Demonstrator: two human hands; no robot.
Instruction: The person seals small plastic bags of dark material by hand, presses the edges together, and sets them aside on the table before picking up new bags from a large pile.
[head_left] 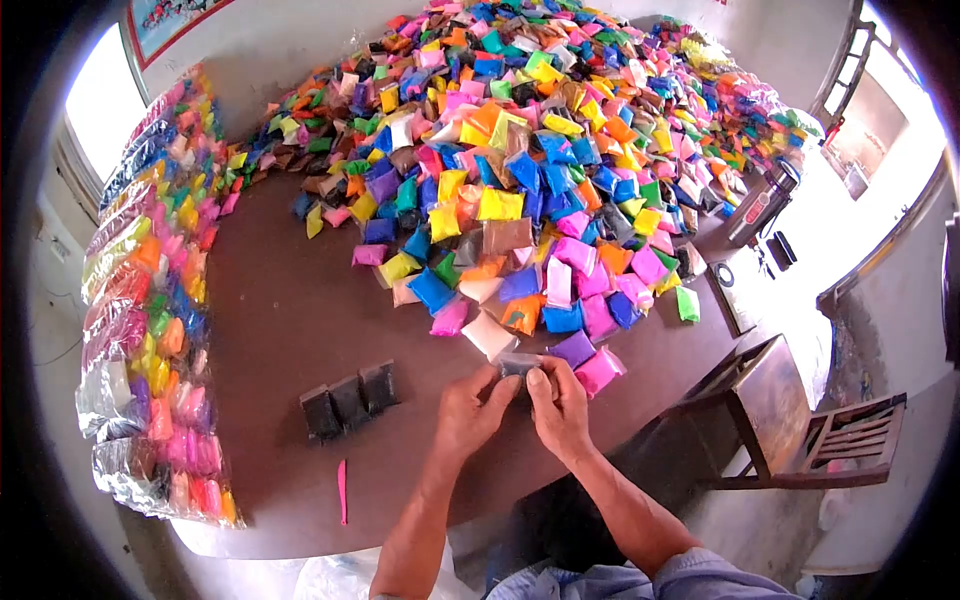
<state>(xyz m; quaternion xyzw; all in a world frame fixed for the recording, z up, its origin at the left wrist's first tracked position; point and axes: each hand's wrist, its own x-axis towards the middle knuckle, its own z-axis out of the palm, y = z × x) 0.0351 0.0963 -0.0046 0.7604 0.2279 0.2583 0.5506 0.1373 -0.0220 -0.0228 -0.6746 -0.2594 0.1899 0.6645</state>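
Near the front of the brown table (270, 400), my left hand (472, 408) and my right hand (558, 402) pinch a small dark packet (520, 365) between them, thumbs on its near side. Just beyond it lie a pale peach packet (489, 335), a purple packet (573, 349) and a pink packet (600, 371). To the left of my left hand, three black packets (349, 402) sit side by side in a row. Below them lies a thin pink tool (343, 492).
A large heap of coloured packets (500, 205) covers the far part of the table. Filled clear bags (150, 370) line the left edge. A dark flask (762, 205) stands at the right, with wooden chairs (770, 410) beside the table.
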